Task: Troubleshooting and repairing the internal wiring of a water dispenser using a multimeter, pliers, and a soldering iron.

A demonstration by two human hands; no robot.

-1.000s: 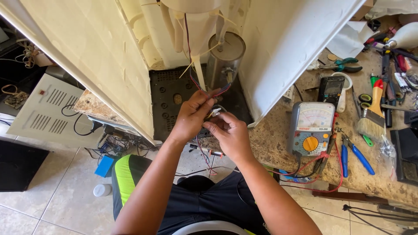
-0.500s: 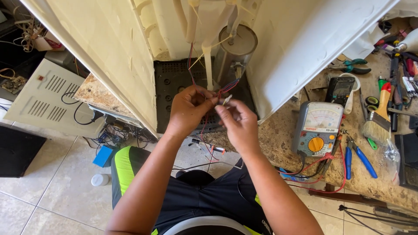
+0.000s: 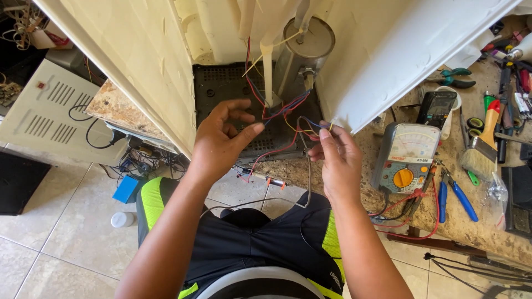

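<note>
Separated since the earlier frame: both hands, formerly together at the wires, now apart. Left hand (image 3: 219, 141): fingers spread, thumb and forefinger loosely touching the red and blue wires (image 3: 280, 111). Right hand (image 3: 335, 160): fingertips pinched on the yellow and blue wire ends (image 3: 321, 126). Wires run up into the cream appliance casing (image 3: 138, 66), beside its metal cylinder (image 3: 305, 47). Bench at right: analogue multimeter (image 3: 404, 158), blue-handled pliers (image 3: 454, 194), paintbrush (image 3: 482, 144).

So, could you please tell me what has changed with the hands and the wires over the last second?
The left hand has opened and drawn left, away from the thin coloured wires. The right hand now pinches them alone, further right. The grey analogue multimeter and blue-handled pliers lie as before.
</note>
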